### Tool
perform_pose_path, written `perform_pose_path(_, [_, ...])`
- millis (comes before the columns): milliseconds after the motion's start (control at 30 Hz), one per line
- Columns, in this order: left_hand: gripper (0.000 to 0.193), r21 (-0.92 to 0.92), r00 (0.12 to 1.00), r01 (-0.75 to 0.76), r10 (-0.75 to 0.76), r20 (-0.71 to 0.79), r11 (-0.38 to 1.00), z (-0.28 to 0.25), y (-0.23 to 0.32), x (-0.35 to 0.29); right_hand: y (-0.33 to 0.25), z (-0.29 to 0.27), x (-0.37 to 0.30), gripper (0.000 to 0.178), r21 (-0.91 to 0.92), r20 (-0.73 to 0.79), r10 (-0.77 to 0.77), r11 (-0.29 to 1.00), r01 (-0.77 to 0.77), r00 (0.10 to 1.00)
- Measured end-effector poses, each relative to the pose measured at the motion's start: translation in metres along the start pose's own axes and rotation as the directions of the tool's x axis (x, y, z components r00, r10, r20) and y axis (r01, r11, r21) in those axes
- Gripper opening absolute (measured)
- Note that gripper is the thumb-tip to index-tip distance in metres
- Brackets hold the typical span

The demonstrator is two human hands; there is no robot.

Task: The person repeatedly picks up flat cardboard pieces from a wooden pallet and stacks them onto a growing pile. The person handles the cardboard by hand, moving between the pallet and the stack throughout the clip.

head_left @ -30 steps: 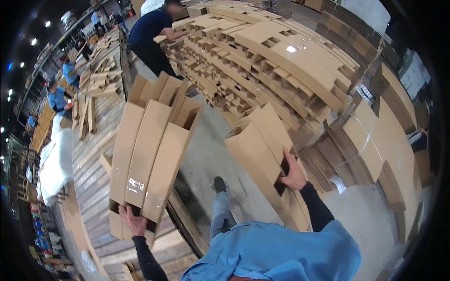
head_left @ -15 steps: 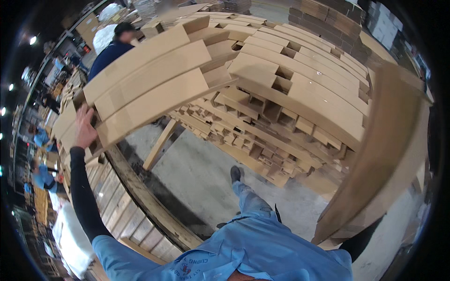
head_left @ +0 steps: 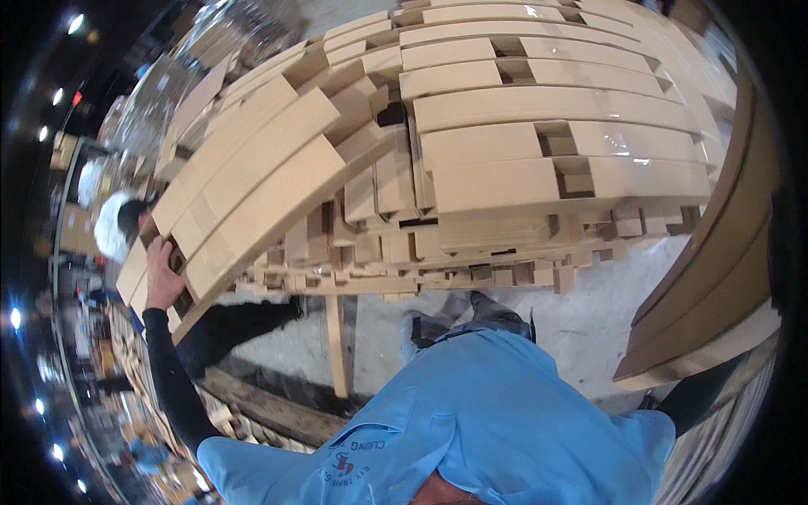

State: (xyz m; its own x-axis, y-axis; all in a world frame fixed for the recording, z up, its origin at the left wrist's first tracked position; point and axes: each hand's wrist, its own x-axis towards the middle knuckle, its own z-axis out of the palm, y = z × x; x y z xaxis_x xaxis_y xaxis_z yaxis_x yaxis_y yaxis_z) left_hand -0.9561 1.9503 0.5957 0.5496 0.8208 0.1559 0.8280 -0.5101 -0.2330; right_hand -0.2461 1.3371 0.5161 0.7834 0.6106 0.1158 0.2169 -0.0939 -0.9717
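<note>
My left hand (head_left: pixel 163 276) is closed on a bundle of long folded cardboard strips (head_left: pixel 240 198), its fingers hooked into a notch near the bundle's near left end. The bundle slants up to the right, and its far end reaches the left side of a big stack of similar notched strips (head_left: pixel 560 109). At the right, more long cardboard strips (head_left: pixel 703 290) stand tilted on end beside my body. My right sleeve (head_left: pixel 703 391) goes behind these strips, and the right hand itself is hidden.
Below the stack are a concrete floor (head_left: pixel 581 332) and a slanting wooden leg (head_left: pixel 336 345). A dark-edged wooden beam (head_left: pixel 269 412) lies at lower left, near slats. Another person (head_left: pixel 133 217) is partly hidden behind my left bundle. Plastic-wrapped goods (head_left: pixel 240 34) stand at the back.
My view has turned, and the stack is now nearer and straight ahead. My left hand keeps its hold on the bundle, which has come closer to the stack. The right-hand strips sit farther right.
</note>
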Motion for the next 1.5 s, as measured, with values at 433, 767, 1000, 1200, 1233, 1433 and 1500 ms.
perform_pose_path(433, [0.059, -0.283, 0.814, -0.568, 0.578, -0.056, 0.773, 0.148, -0.078, 0.209, -0.127, 0.219, -0.181, 0.112, -0.130, -0.325, 0.074, 0.984, -0.122, 0.943])
perform_pose_path(767, [0.059, -0.378, 0.783, -0.608, 0.607, -0.137, 0.698, 0.203, -0.054, 0.252, -0.177, 0.289, -0.197, 0.112, -0.206, -0.256, 0.041, 0.974, -0.096, 0.966])
perform_pose_path(1000, [0.060, -0.421, 0.807, -0.587, 0.539, -0.241, 0.691, 0.196, -0.074, 0.234, -0.193, 0.310, -0.176, 0.113, -0.270, -0.133, 0.028, 0.961, -0.063, 0.991])
perform_pose_path(1200, [0.082, -0.770, 0.804, 0.103, -0.508, -0.309, 0.630, 0.242, -0.219, 0.229, -0.205, 0.340, -0.123, 0.113, -0.347, 0.106, -0.001, 0.937, 0.037, 0.994])
perform_pose_path(1233, [0.084, -0.953, 0.826, 0.124, -0.560, -0.056, 0.277, 0.245, -0.223, 0.217, -0.208, 0.349, -0.113, 0.113, -0.371, 0.152, 0.000, 0.927, 0.058, 0.988])
perform_pose_path(1433, [0.101, -0.660, 0.981, 0.103, -0.034, 0.191, -0.744, 0.239, -0.236, 0.202, -0.236, 0.411, -0.050, 0.115, -0.579, 0.550, 0.018, 0.729, 0.366, 0.835])
perform_pose_path(1500, [0.101, -0.662, 0.989, 0.115, 0.022, 0.147, -0.740, 0.239, -0.221, 0.217, -0.247, 0.440, -0.042, 0.117, -0.644, 0.618, 0.053, 0.606, 0.467, 0.784])
